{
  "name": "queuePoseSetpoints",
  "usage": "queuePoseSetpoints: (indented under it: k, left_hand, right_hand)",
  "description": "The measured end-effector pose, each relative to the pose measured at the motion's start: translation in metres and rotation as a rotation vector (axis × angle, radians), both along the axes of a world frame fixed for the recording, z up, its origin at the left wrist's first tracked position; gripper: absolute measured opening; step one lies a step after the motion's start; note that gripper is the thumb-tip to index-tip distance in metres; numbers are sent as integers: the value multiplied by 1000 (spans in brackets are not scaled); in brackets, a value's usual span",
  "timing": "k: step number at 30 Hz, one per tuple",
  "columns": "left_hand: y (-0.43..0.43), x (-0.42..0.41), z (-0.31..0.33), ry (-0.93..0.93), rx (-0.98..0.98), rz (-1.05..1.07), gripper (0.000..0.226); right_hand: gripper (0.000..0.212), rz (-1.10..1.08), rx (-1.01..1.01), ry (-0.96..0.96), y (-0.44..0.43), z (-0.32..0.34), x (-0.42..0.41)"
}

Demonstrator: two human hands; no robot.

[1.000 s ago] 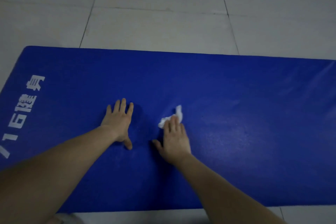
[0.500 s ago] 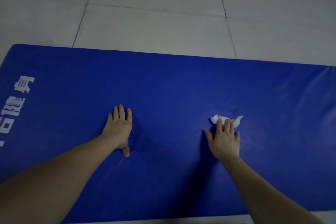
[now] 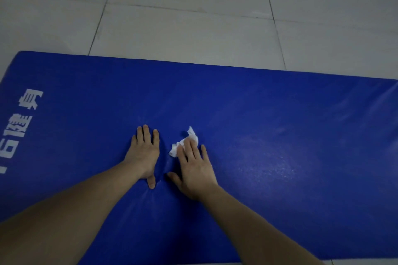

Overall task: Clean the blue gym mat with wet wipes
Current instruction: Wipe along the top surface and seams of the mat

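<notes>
Both grips lie palm-down on the blue gym mat [image 3: 280,118], which covers the tiled floor [image 3: 193,17] far out to either side of them. The left grip [image 3: 143,155] is spread flat, holding nothing, bracing the mat. The right grip [image 3: 195,168], just beside it, presses a crumpled wet wipe [image 3: 183,143] under straight fingers [image 3: 190,150]. The mat looks padded, dimpling round the left grip, with a slick skin: probably best steadied by flat pressure. The wipe seems limp and light, liable to bunch; pressing its middle should hold it. Half a second earlier the right grip and wipe were well apart from the left grip, which has not moved.
</notes>
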State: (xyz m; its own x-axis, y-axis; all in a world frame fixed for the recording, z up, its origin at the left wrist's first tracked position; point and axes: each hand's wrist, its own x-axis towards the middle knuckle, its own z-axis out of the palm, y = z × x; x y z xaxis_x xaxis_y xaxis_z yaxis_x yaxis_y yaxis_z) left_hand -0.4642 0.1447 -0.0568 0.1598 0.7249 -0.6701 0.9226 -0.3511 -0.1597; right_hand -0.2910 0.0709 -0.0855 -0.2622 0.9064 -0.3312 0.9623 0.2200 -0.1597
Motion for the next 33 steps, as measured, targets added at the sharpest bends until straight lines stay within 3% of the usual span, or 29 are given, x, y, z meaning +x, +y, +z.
queuePoseSetpoints:
  k: [4, 11, 15, 25, 29, 33]
  left_hand:
    - [0, 0, 2, -17, -16, 7, 176]
    - [0, 0, 6, -25, -26, 13, 174]
    - [0, 0, 4, -26, -23, 15, 175]
    - [0, -1, -2, -12, -14, 15, 176]
    - [-1, -1, 0, -20, -9, 13, 176]
    - [-1, -2, 0, -34, -13, 23, 177]
  right_hand:
    - [79, 4, 72, -58, 2, -2, 53]
    - [72, -560, 36, -217, -7, -1, 184]
    - [77, -715, 14, -110, 11, 1, 154]
    - [78, -159, 29, 18, 29, -4, -5]
    - [76, -13, 91, -25, 30, -9, 33]
    - [77, -207, 115, -160, 33, -11, 113]
